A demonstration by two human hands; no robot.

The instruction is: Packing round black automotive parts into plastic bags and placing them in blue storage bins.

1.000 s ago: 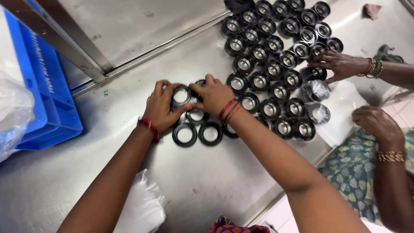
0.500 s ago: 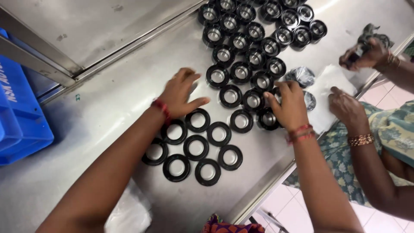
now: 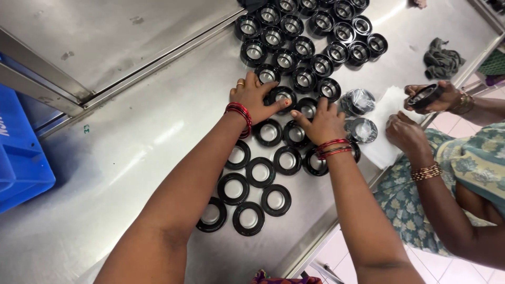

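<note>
On a stainless-steel table [image 3: 121, 152], the person's left hand [image 3: 253, 99] lies flat with fingers spread, its fingertips pressing on a black ring-shaped seal [image 3: 282, 95] at the near edge of a dense cluster of similar black seals [image 3: 310, 37] that fills the far part of the table. The right hand [image 3: 322, 122] rests just beside it, palm down and fingers splayed, touching another black seal [image 3: 306, 108] in the same row; neither hand pinches or lifts anything. Red bangles [image 3: 240, 114] circle the left wrist, and red and dark bangles [image 3: 331, 147] circle the right. Nearer the person, a loose group of flat black rings [image 3: 247, 184] lies in rough rows, each apart from or barely touching its neighbour. To the right, two seals wrapped in clear plastic [image 3: 357, 102] sit by a white sheet [image 3: 386, 134]. A co-worker's hand [image 3: 436, 97] holds a single black seal above the table's edge, and that person's other hand [image 3: 405, 134] rests on the white sheet. A crumpled dark green cloth [image 3: 441, 59] lies near the far right corner, and a blue plastic crate [image 3: 21, 158] stands at the left.
</note>
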